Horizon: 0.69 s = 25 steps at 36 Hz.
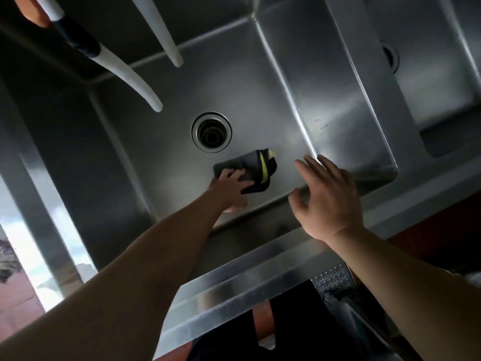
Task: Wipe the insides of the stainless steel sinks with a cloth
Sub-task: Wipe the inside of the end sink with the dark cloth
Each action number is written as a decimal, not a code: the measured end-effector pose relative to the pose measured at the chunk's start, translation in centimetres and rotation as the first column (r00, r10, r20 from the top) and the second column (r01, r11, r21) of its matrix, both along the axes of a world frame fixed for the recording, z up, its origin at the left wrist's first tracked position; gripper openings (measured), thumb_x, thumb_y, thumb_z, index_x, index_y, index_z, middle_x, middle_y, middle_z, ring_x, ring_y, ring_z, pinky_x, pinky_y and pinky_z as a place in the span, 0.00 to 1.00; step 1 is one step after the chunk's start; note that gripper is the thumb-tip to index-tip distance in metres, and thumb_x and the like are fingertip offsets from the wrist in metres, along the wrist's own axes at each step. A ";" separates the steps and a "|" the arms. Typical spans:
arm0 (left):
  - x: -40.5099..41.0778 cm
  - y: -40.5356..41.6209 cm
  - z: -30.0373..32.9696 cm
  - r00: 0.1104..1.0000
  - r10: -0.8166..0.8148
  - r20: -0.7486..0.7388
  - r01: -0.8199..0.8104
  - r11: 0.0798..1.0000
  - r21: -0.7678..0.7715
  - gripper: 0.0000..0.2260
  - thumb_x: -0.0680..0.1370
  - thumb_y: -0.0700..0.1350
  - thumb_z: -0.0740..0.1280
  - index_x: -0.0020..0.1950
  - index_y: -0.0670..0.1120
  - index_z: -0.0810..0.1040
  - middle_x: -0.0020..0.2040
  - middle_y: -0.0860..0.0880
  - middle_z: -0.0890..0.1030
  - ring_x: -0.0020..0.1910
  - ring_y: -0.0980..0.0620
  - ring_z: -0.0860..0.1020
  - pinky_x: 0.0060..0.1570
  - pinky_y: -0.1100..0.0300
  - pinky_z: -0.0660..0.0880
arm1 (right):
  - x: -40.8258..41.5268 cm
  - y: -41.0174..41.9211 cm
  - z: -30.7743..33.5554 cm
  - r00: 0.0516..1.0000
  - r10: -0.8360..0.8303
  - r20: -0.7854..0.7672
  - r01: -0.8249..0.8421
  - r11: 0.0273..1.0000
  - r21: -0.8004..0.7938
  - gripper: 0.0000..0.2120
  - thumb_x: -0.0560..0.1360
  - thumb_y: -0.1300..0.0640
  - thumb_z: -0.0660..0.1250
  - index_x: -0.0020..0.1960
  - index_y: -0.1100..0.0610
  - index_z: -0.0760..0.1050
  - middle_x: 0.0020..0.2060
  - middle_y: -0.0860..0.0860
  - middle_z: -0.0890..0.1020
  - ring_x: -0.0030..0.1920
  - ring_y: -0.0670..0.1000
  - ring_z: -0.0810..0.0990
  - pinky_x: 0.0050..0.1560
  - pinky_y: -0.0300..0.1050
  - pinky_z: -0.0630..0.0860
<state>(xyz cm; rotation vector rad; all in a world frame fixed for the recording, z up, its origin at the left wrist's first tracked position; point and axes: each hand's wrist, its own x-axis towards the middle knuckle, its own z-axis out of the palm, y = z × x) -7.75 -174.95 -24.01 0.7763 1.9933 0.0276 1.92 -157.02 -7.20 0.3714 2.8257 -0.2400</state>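
A deep stainless steel sink (161, 82) fills the view, with a round drain (211, 132) in its floor. Just right of and below the drain lies a dark folded cloth (256, 169) with a yellow-green stripe. My left hand (229, 185) reaches down into the basin and presses flat on the cloth's near left part, fingers spread on it. My right hand (326, 195) hovers above the sink's near right corner, fingers relaxed and spread, holding nothing.
Two white hoses hang over the basin: one with black tape (125, 71) at upper left, one (162, 29) at top centre. A second sink (442, 82) with its own drain (390, 57) lies to the right, past a steel divider. The steel front rim (250, 277) runs below my arms.
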 end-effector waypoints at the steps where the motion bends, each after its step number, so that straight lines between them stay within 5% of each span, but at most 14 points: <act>1: 0.6 -0.9 0.1 0.998 0.055 0.030 -0.055 0.998 -0.002 0.32 0.77 0.57 0.64 0.78 0.63 0.54 0.81 0.52 0.47 0.78 0.39 0.43 0.74 0.38 0.55 | 0.0 0.0 0.0 1.000 0.000 -0.005 0.000 1.000 0.000 0.26 0.71 0.47 0.56 0.66 0.54 0.73 0.66 0.52 0.77 0.69 0.57 0.71 0.63 0.56 0.69; 7: 4.4 -7.6 0.7 0.873 0.487 0.030 -0.480 0.868 -0.126 0.28 0.76 0.53 0.64 0.74 0.62 0.60 0.75 0.45 0.54 0.69 0.35 0.56 0.71 0.45 0.61 | 0.0 0.0 0.1 0.999 -0.016 -0.047 0.014 1.000 -0.024 0.24 0.70 0.50 0.57 0.64 0.55 0.75 0.63 0.53 0.79 0.67 0.59 0.73 0.59 0.56 0.71; 14: 4.2 -9.3 -0.6 0.316 0.919 -0.238 -0.935 0.258 -0.244 0.27 0.79 0.52 0.62 0.76 0.60 0.57 0.78 0.38 0.50 0.74 0.33 0.57 0.73 0.46 0.57 | 0.1 0.1 0.2 0.999 -0.035 0.011 0.035 0.998 -0.053 0.27 0.72 0.48 0.56 0.69 0.55 0.72 0.67 0.53 0.76 0.70 0.58 0.71 0.65 0.58 0.70; 20: 3.4 -8.1 -1.3 -0.057 0.924 -0.379 -0.943 -0.175 -0.284 0.37 0.79 0.50 0.63 0.80 0.56 0.43 0.80 0.39 0.45 0.77 0.34 0.53 0.75 0.42 0.51 | 0.2 0.2 0.3 0.998 -0.054 0.032 0.056 0.996 -0.065 0.27 0.72 0.48 0.57 0.70 0.55 0.72 0.67 0.54 0.76 0.70 0.58 0.71 0.67 0.61 0.69; 25: 3.9 -7.8 -1.6 -0.123 0.925 -0.360 -0.969 -0.190 -0.157 0.35 0.80 0.46 0.63 0.81 0.48 0.45 0.80 0.36 0.49 0.77 0.32 0.51 0.75 0.38 0.48 | 0.2 0.3 0.3 0.995 -0.061 0.075 0.066 0.995 -0.074 0.28 0.72 0.48 0.59 0.71 0.53 0.70 0.69 0.53 0.75 0.72 0.57 0.69 0.67 0.59 0.70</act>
